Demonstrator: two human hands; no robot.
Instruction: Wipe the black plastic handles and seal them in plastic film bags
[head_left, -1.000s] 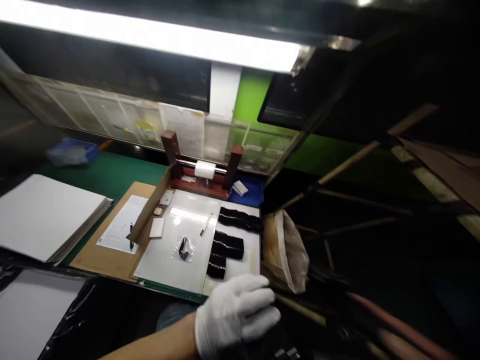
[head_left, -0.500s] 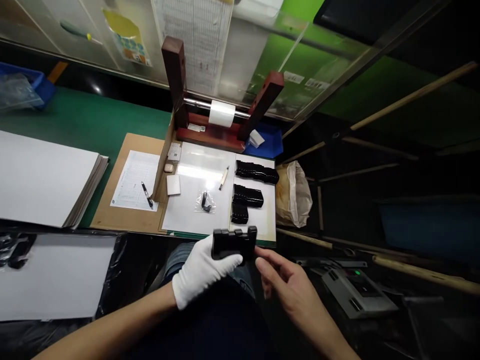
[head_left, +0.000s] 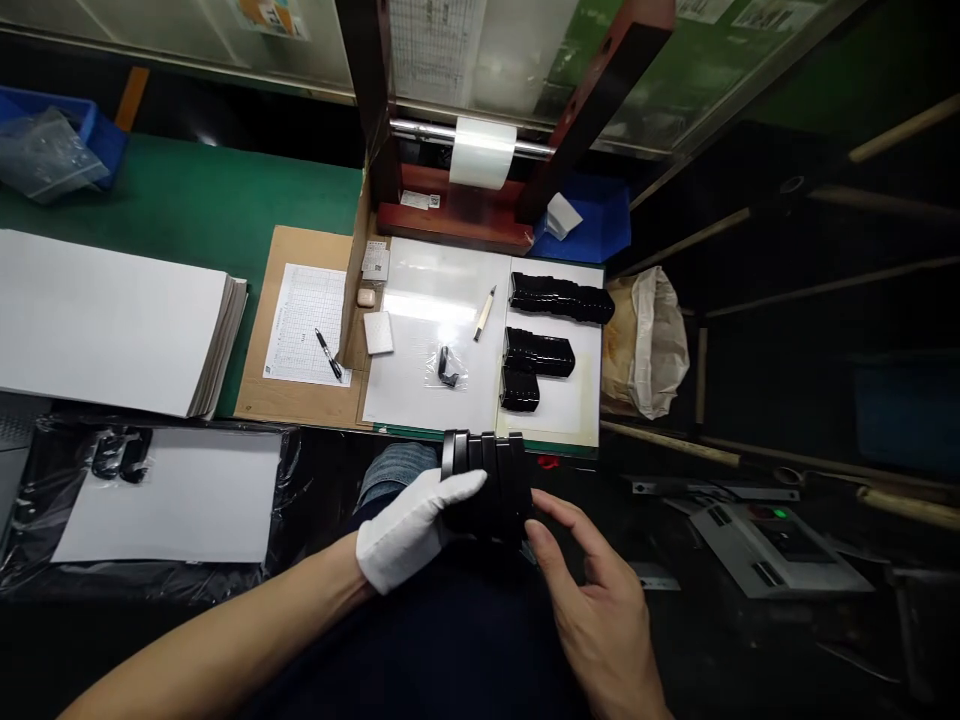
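Black plastic pieces, bundled side by side with uneven slots showing along the top, held in the left grip, just short of the near edge of the tabletop. Closed around the bundle's left side there, with thumb pressed across the front. Just right of that, at the outermost piece, bare right grip with thumb and forefinger slightly parted; hard to tell whether pinching that piece or merely brushing it. Straight ahead of the left grip, flat on a white board, a bagged black part; ahead and to the right, rows of similar pieces. Could fan apart and shed an end piece from any easing of the left thumb, with smooth faces apt to slide against the white glove. Could also scuff from rubbing edge against edge, or smudge under bare fingertips.
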